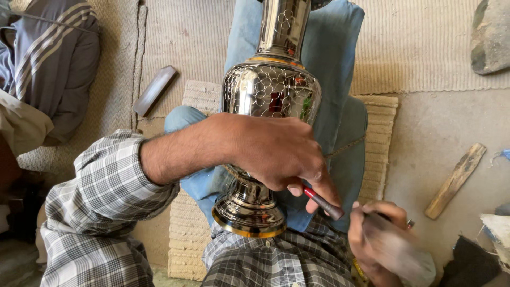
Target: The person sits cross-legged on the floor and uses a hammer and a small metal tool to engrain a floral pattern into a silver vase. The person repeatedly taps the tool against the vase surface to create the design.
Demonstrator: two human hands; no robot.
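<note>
A tall polished metal vase (pixel 271 90) with engraved flower patterns and gold bands lies along my blue-jeaned legs, its foot (pixel 248 212) toward me. My left hand (pixel 276 151) reaches across the vase's lower body and grips a thin red-and-dark punch tool (pixel 323 203) between thumb and fingers, its end pointing right and down. My right hand (pixel 385 242) is close by at the lower right, blurred by motion, closed on something I cannot make out, just beyond the tool's end.
A woven mat (pixel 380 138) lies under my legs on the floor. A dark flat bar (pixel 154 90) lies at upper left, a wooden stick (pixel 456 180) at right, a stone (pixel 491 34) at top right. Another person's striped grey clothing (pixel 50 64) is at far left.
</note>
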